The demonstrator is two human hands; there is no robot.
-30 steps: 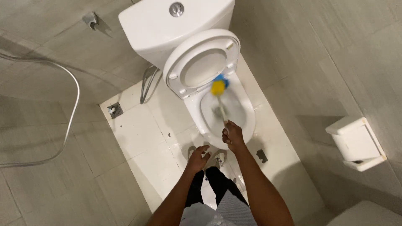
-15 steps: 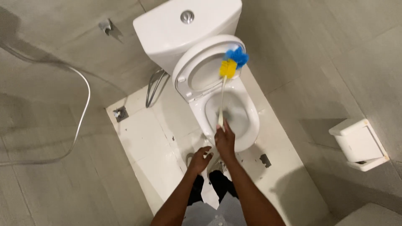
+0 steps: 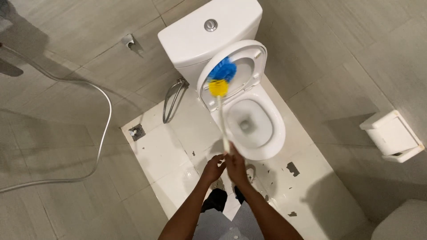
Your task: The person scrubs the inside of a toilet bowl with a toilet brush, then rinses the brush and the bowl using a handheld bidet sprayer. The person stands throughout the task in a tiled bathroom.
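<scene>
Right hand [image 3: 235,165] gripping toilet brush [image 3: 221,84] handle, left hand [image 3: 214,168] loosely curled beside it | brush head, lifted clear of the bowl, now brushing the raised seat [image 3: 249,66] | toilet bowl [image 3: 249,124] standing open below.

No packages, labels, signs, screens.

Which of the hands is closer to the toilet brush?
Right. The right hand grips the bottom of the toilet brush handle. The left hand sits just beside it, maybe touching the handle's end; I cannot tell.
</scene>
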